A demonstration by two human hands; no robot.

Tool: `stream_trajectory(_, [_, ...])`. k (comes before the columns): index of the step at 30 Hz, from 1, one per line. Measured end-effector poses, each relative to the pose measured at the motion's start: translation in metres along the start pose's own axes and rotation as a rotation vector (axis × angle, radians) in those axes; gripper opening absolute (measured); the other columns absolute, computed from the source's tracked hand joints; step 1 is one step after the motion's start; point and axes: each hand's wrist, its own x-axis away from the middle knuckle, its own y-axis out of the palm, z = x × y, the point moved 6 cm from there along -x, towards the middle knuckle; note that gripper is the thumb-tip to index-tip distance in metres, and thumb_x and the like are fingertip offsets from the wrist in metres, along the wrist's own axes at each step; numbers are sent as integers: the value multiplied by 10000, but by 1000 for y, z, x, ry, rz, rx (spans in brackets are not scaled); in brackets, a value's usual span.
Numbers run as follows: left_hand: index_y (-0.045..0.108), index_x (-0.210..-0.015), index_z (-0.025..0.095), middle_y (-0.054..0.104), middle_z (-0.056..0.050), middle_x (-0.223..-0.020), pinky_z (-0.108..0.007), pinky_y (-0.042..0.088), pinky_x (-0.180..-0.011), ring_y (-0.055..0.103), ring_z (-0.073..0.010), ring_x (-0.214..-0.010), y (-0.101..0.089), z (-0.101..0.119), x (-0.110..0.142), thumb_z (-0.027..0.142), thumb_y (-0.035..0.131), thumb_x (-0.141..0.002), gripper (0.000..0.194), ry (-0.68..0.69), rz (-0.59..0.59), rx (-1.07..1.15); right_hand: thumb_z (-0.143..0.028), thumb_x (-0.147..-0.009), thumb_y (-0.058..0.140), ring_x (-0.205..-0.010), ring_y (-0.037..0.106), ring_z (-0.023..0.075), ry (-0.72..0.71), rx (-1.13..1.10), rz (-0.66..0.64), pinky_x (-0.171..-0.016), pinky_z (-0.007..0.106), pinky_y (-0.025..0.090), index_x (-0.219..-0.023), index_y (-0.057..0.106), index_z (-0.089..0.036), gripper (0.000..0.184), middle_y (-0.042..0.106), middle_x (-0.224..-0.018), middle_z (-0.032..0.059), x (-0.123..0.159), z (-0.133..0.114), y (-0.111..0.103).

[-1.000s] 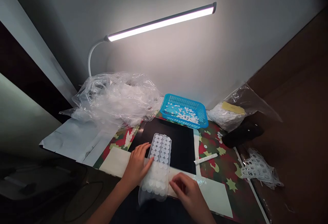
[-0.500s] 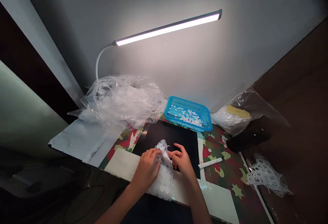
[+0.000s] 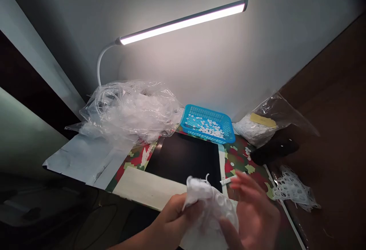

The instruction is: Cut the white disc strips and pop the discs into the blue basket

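My left hand [image 3: 180,219] is closed on a soft white sheet [image 3: 217,213] patterned with rounds, pinching it near its upper left part. The sheet is bunched and raised close to me at the table's front edge, and a thin white thread sticks up from its top. On its right side, my right hand [image 3: 257,208] is blurred, with its fingers stretched out and apart. Its thumb lies against the sheet. Behind the hands lies a black mat [image 3: 185,156].
A blue basket [image 3: 233,130] holds many small white discs. Left of it lies a large clear plastic bag [image 3: 134,112]. At right are a bag with white pieces [image 3: 254,130], a black object [image 3: 274,151] and a heap of white rings [image 3: 296,189]. A lit lamp [image 3: 183,21] hangs above.
The sheet has been lifted off the mat's front area and brought nearer to me. My right hand has moved right, its fingers spreading away from the sheet. The view has shifted slightly.
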Motion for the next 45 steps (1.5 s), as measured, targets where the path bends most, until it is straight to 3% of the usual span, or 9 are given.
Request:
stream_trajectory(3, [677, -903, 150, 617, -30, -685, -246, 453, -652, 573, -152, -662, -7, -2, -16, 498, 603, -798, 371, -43, 51, 155, -661, -748, 546, -1072, 558, 338, 391, -216, -203, -827, 464, 490, -1250, 473, -226, 668, 515, -1266, 165, -5, 49, 8])
stream_trajectory(6, [660, -971, 116, 661, -73, -768, -289, 474, -685, 616, -192, -712, -29, -6, -57, 531, 566, -804, 458, -9, 132, 14, -550, -817, 541, -864, 653, 284, 694, -259, -345, -736, 408, 525, -1073, 600, -175, 458, 674, -1001, 141, -3, 101, 22])
stream_trajectory(14, [528, -1138, 105, 632, -136, -1010, -401, 494, -774, 626, -234, -856, -109, -14, -156, 342, 590, -796, 421, 52, 257, -493, -554, -779, 517, -693, 635, 205, 471, 227, -313, -597, 344, 533, -963, 585, -152, 447, 666, -848, 96, -42, 193, 29])
stream_trajectory(18, [451, -1232, 160, 496, -140, -1263, -426, 381, -961, 502, -255, -1131, -109, 14, -135, 284, 532, -834, 425, 196, 259, -779, -367, -837, 468, -789, 595, 212, 324, 514, -375, -673, 366, 506, -1100, 551, -176, 336, 592, -1080, 127, -52, 188, -7])
stream_trajectory(25, [622, -994, 186, 671, -48, -940, -280, 464, -714, 630, -186, -841, -58, 45, -116, 337, 440, -900, 255, 165, -263, -1172, -18, -649, 458, -754, 584, 231, 196, 884, -652, -497, 256, 385, -827, 638, -204, 314, 601, -848, 79, -49, 176, -79])
stream_trajectory(31, [632, -1054, 145, 699, -107, -836, -317, 488, -598, 673, -264, -754, 10, 41, -117, 443, 420, -894, 399, 70, -651, -1524, 32, -671, 441, -662, 625, 195, -288, 1251, -982, -451, 236, 407, -941, 612, -190, 389, 621, -917, 84, -38, 183, -78])
stream_trajectory(37, [439, -1315, -9, 384, -293, -1373, -542, 394, -942, 366, -458, -1253, -6, -28, -120, 481, 518, -849, 681, 183, -300, -1995, -18, -842, 368, -941, 647, 214, -355, 1076, -789, -696, 278, 529, -1053, 599, -177, 351, 636, -1081, 114, -46, 163, -67])
stream_trajectory(42, [373, -1381, 62, 293, -207, -1455, -503, 322, -1034, 239, -404, -1334, -47, -62, -119, 507, 345, -914, 646, 482, -179, -1864, -186, -943, 396, -1021, 624, 189, -157, 513, -468, -895, 292, 511, -1123, 590, -229, 268, 638, -1113, 61, -53, 155, -10])
stream_trajectory(45, [315, -1412, 64, 266, -200, -1467, -497, 301, -1055, 210, -390, -1347, -56, -64, -116, 497, 316, -925, 652, 528, -142, -1820, -197, -948, 402, -1037, 615, 180, -94, 328, -520, -919, 296, 507, -1084, 607, -231, 248, 649, -1097, 51, -49, 170, 28])
